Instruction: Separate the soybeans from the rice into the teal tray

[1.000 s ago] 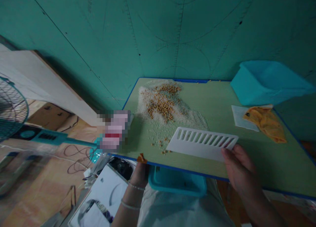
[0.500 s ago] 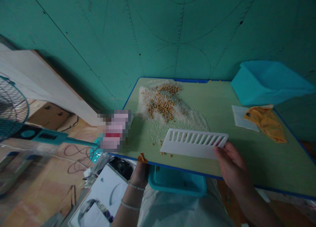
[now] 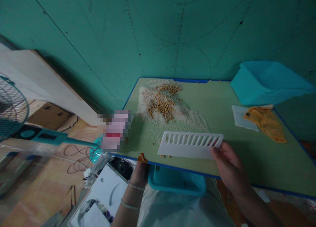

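Note:
My right hand (image 3: 228,159) is closed on the right end of a white slotted plastic divider (image 3: 186,150), thumb on its near face. The divider stands tilted on its long edge near the table's front, slots uppermost. Beyond it lies a heap of pale grains (image 3: 195,119) with tan, soybean-like beans (image 3: 163,106) on top. A few loose beans (image 3: 166,156) sit by the divider's lower left. My left hand (image 3: 140,172) is at the front edge, beside the left end of a teal tray (image 3: 177,182) held low under the tabletop; its fingers are hidden.
A larger teal bin (image 3: 269,85) stands at the table's back right. In front of it lie an orange cloth (image 3: 269,123) and a white sheet (image 3: 243,118). A pixelated pink item (image 3: 115,130) is at the left edge, near a teal fan (image 3: 12,108). Brown tape (image 3: 142,158) marks the front edge.
My right hand and the divider have shifted slightly left and toward me. My left hand and the tray look nearly unchanged.

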Demonstrator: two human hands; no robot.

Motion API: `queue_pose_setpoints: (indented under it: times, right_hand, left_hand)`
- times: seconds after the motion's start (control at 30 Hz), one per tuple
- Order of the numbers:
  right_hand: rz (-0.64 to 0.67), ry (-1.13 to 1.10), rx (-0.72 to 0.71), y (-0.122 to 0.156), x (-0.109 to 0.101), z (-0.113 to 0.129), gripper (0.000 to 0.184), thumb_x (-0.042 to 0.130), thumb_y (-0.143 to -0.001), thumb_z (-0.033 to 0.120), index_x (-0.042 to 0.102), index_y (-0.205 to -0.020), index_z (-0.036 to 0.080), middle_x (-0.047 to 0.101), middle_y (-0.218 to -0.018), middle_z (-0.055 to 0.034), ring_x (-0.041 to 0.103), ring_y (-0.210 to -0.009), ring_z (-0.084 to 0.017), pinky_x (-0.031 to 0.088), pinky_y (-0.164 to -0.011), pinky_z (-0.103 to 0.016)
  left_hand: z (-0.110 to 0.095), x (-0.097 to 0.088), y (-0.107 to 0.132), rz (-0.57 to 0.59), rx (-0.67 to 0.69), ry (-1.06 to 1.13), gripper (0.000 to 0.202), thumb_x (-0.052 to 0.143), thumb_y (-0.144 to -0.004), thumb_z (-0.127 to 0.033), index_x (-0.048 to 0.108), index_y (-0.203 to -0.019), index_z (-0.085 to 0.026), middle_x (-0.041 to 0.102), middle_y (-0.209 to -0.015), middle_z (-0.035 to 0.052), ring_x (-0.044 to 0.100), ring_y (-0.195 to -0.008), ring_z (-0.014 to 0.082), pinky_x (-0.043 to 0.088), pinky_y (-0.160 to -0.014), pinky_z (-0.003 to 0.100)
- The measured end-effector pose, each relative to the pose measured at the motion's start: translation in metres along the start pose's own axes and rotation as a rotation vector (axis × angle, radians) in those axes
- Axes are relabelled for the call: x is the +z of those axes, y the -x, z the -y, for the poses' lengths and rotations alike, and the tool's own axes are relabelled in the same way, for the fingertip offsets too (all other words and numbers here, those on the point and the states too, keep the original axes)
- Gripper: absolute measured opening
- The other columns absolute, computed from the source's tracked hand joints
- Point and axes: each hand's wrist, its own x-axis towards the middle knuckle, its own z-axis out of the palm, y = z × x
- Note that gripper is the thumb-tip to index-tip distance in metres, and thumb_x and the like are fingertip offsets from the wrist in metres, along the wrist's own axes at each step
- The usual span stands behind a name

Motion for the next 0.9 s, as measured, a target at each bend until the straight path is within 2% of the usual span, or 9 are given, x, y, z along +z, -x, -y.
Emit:
queue_pose_setpoints:
  times: [0.13,0.4,0.57,0.7,0.8,0.9]
  right_hand:
    - [0.013,-0.035,0.007,0.0019,-0.0003,-0.0008,0.027,0.059,-0.077,0.042,0.061,-0.098,0.025,0.071,-0.092,-0.0033,0.065,-0.086,-0.021,0.049,-0.075,-0.03]
    - [0.026,-0.013,0.01,0.0053,-0.0027,-0.0037,0.026,0.059,-0.077,0.04,0.061,-0.099,0.025,0.07,-0.093,-0.0034,0.064,-0.087,-0.02,0.049,-0.076,-0.029]
    - [0.04,0.011,0.025,0.0072,-0.0054,-0.0037,0.025,0.059,-0.077,0.042,0.062,-0.095,0.024,0.07,-0.089,-0.0037,0.065,-0.083,-0.02,0.051,-0.072,-0.029]
    - [0.004,0.01,0.04,0.0078,-0.0068,-0.0029,0.029,0.062,-0.073,0.043,0.063,-0.094,0.024,0.07,-0.084,-0.0046,0.066,-0.079,-0.021,0.051,-0.069,-0.031]
    - [-0.013,0.003,0.048,0.0082,-0.007,-0.0024,0.03,0.063,-0.071,0.043,0.063,-0.094,0.024,0.07,-0.083,-0.0043,0.066,-0.079,-0.021,0.051,-0.071,-0.032]
    - [-0.018,-0.005,0.051,0.0082,-0.0068,-0.0019,0.03,0.064,-0.071,0.043,0.063,-0.094,0.024,0.07,-0.084,-0.0038,0.065,-0.08,-0.021,0.051,-0.072,-0.032]
  left_hand:
    - [-0.0004,-0.0026,-0.0014,0.005,-0.033,0.001,0.018,0.072,-0.063,-0.036,0.073,-0.075,-0.022,0.075,-0.095,0.0027,0.054,-0.114,0.0284,0.034,-0.104,0.043]
    - [0.0006,-0.0083,-0.0029,-0.015,-0.059,0.007,0.026,0.073,-0.062,-0.029,0.071,-0.087,-0.024,0.071,-0.107,0.0025,0.046,-0.122,0.0281,0.031,-0.105,0.044]
    - [-0.0006,-0.0037,-0.0012,-0.034,-0.065,0.011,0.02,0.068,-0.069,-0.029,0.071,-0.088,-0.022,0.074,-0.096,0.0042,0.048,-0.119,0.0278,0.03,-0.106,0.045]
    - [0.0,-0.0026,-0.0013,-0.046,-0.057,0.014,0.024,0.07,-0.067,-0.027,0.071,-0.09,-0.019,0.075,-0.094,0.0075,0.048,-0.119,0.0291,0.03,-0.106,0.046]
    - [0.0013,-0.0042,-0.0014,-0.063,-0.029,0.015,0.028,0.073,-0.063,-0.028,0.071,-0.09,-0.02,0.075,-0.09,0.0065,0.049,-0.119,0.0293,0.031,-0.105,0.047]
    - [0.0022,-0.0052,-0.0006,-0.086,-0.009,0.008,0.026,0.071,-0.065,-0.03,0.071,-0.09,-0.021,0.076,-0.091,0.0045,0.05,-0.118,0.028,0.032,-0.104,0.046]
